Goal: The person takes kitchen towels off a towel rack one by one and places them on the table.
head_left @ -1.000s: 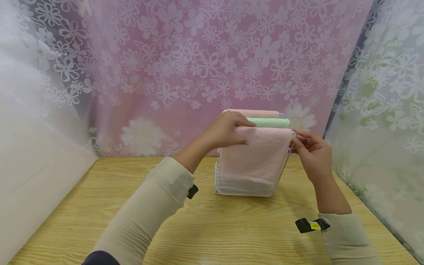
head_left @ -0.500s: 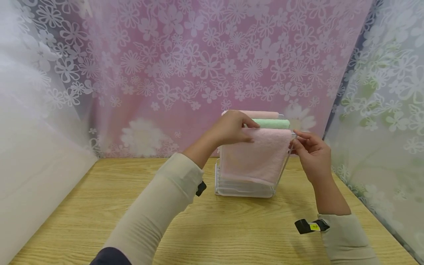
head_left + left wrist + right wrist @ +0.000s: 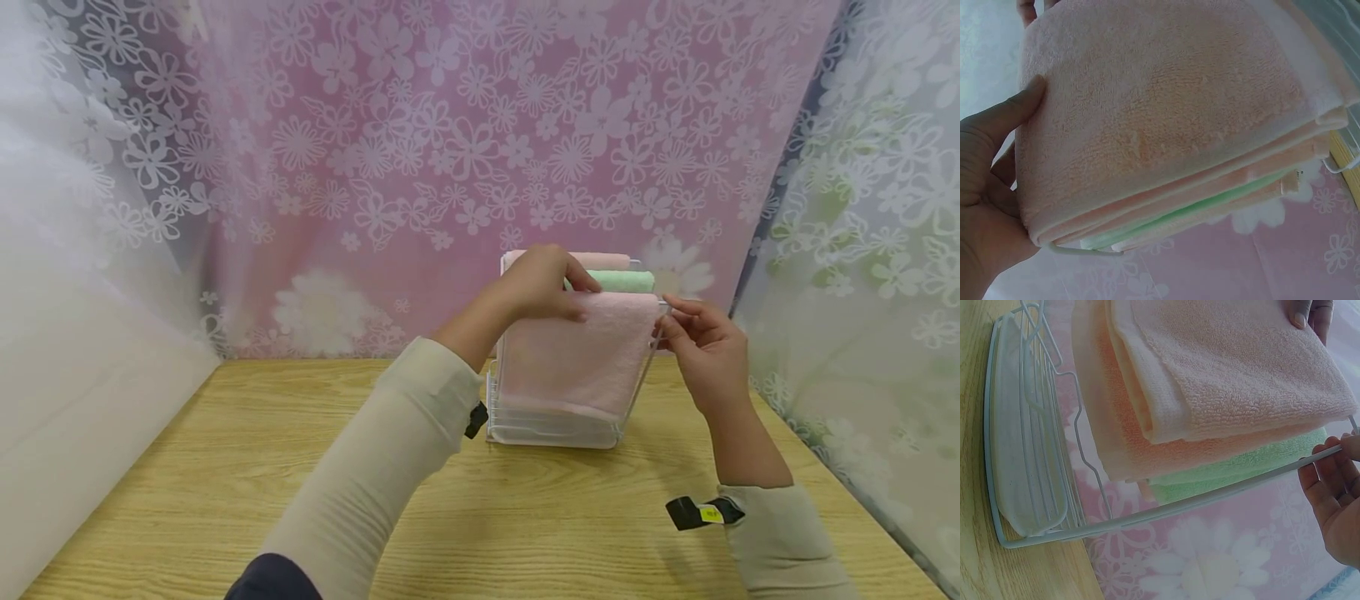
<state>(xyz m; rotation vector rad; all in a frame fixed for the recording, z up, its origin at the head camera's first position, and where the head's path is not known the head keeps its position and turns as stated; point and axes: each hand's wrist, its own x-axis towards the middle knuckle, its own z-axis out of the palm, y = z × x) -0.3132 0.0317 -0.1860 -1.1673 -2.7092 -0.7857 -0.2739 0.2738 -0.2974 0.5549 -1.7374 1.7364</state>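
A pale pink towel (image 3: pixel 573 362) hangs folded over the front bar of a white wire rack (image 3: pixel 1191 504). My left hand (image 3: pixel 542 287) straddles the towel's top fold, thumb on the front face and fingers over the back, pinching it. In the left wrist view the thumb (image 3: pixel 1025 100) presses on the terry cloth near the fold. My right hand (image 3: pixel 708 350) grips the rack's upper right corner between thumb and fingers. Behind the front towel hang a green towel (image 3: pixel 628 282) and another pink towel (image 3: pixel 600 259), partly hidden by it and my left hand.
The rack stands on a wood-grain table (image 3: pixel 300 467), with a shallow whitish tray (image 3: pixel 555 436) in its base. A pink flowered curtain (image 3: pixel 420 167) hangs behind, and pale sheets (image 3: pixel 82 275) close off both sides. Black wrist cameras (image 3: pixel 684 512) are strapped to both sleeves.
My left hand has slid rightward along the front towel's top fold, its forearm following. The right hand stays at the rack's corner, and the rack and towels have hardly moved.
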